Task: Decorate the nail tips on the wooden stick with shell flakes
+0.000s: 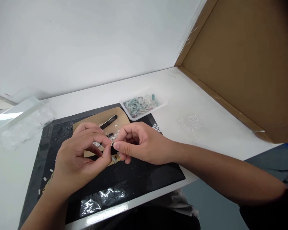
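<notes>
My left hand and my right hand meet over a black mat. Together their fingertips pinch a small dark piece, mostly hidden by the fingers. Under the hands lies a tan card with several small white and dark bits on it. A black flat stick rests on the card just beyond my left hand.
A clear tray of pale green and white pieces stands behind the mat. A clear plastic bag lies at the left. A brown cardboard panel rises at the right. Small white scraps dot the white table. Crumpled clear film lies on the mat's near edge.
</notes>
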Demonstrator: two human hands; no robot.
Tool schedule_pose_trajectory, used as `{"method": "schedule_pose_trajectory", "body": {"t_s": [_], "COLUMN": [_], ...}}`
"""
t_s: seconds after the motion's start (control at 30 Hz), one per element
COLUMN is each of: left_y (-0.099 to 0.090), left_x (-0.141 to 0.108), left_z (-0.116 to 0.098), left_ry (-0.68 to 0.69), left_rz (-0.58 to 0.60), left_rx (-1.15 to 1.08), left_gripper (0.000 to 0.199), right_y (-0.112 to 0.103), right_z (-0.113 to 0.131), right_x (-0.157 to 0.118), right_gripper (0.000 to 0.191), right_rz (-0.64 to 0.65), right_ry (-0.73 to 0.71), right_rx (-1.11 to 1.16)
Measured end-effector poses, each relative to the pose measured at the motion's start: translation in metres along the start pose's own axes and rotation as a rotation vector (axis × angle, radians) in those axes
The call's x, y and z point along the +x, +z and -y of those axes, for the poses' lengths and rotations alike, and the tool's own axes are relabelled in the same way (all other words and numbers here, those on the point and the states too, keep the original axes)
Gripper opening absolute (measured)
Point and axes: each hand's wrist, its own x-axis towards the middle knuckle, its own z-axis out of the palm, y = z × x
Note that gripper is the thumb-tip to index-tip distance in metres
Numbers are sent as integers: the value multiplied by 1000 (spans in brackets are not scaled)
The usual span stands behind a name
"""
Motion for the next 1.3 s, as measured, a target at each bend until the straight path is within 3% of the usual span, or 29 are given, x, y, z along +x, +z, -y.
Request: {"method": "schedule_pose_trajectory", "body": {"t_s": [0.17,0.4,0.9,1.3], "left_y": [1,1,1,10], "left_x": [-2,1,3,3], "left_z": [1,1,-1,-8], "left_ry": [-17,65,149,84], "left_rz": [-31,-51,-12,-111], "left_rx": [-29,64,152,140], "left_gripper": [18,15,12,12], "right_y": [-3,1,6,5], "right_z": [-1,0,3,2], "right_x": [0,-2,-5,-3], "right_gripper": [23,22,9,15], "right_rz": [11,-33,-135,-81], "right_ry": [-35,-27,10,80], "right_rx": [2,-93,-227,-129]}}
